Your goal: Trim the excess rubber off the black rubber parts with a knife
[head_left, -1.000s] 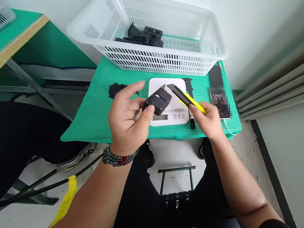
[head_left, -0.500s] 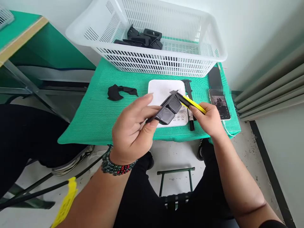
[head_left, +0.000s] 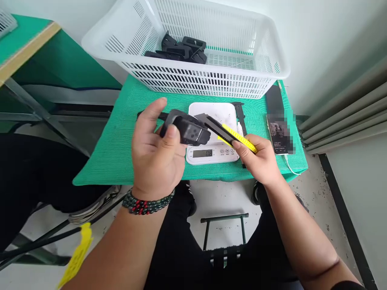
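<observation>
My left hand [head_left: 154,155] grips a black plastic part [head_left: 187,129] between thumb and fingers, held above the green table. A yellow utility knife [head_left: 229,135] is in my right hand [head_left: 261,161], and its dark blade end touches the right side of the part. Below and behind them stands a small white digital scale [head_left: 213,151] with its display lit.
A white slotted basket [head_left: 193,76] at the back of the green-covered table [head_left: 121,137] holds several black parts [head_left: 178,48]. A phone [head_left: 279,131] on a cable lies at the right, and a black caliper [head_left: 240,110] and marker beside the scale. A folding stool [head_left: 223,229] stands below.
My left hand has turned the black part and moved it left and up. The knife followed to the left, staying against the part. The scale's display is uncovered again.
</observation>
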Available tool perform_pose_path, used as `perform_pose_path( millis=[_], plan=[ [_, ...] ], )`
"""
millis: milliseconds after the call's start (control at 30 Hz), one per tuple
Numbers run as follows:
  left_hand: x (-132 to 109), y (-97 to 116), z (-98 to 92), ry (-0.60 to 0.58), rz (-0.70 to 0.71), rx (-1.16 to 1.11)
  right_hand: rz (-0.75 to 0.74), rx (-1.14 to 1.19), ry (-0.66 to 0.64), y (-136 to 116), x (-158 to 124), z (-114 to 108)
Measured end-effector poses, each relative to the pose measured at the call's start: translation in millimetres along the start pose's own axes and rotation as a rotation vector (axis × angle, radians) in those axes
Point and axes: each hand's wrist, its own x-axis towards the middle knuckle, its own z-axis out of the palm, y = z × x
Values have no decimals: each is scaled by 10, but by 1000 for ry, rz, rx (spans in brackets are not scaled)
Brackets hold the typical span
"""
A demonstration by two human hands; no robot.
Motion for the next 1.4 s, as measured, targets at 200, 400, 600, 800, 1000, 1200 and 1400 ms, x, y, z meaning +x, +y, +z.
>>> perform_pose_path(
  millis=[200, 400, 600, 800, 1000, 1200, 1400],
  plan=[
    [-16, -94, 35, 1, 118, 100, -82, 13, -13, -7, 22, 5],
    [-47, -123, 35, -64, 183, 305, -80, -47, -71, -7, 41, -44],
    [-65, -70, 13, -102, 324, 397, -74, -95, 8, 15, 77, -77],
    [-110, 71, 89, -97, 451, 392, 40, -204, 131, 141, 154, -186],
    [-102, -22, 71, -32, 358, 382, -5, -20, 22, 19, 38, -156],
    [-189, 76, 78, -73, 346, 400, 7, -23, -25, 25, -7, -131],
    [-303, 137, 107, -81, 356, 394, 53, -256, 164, 144, 19, -281]
  ],
)
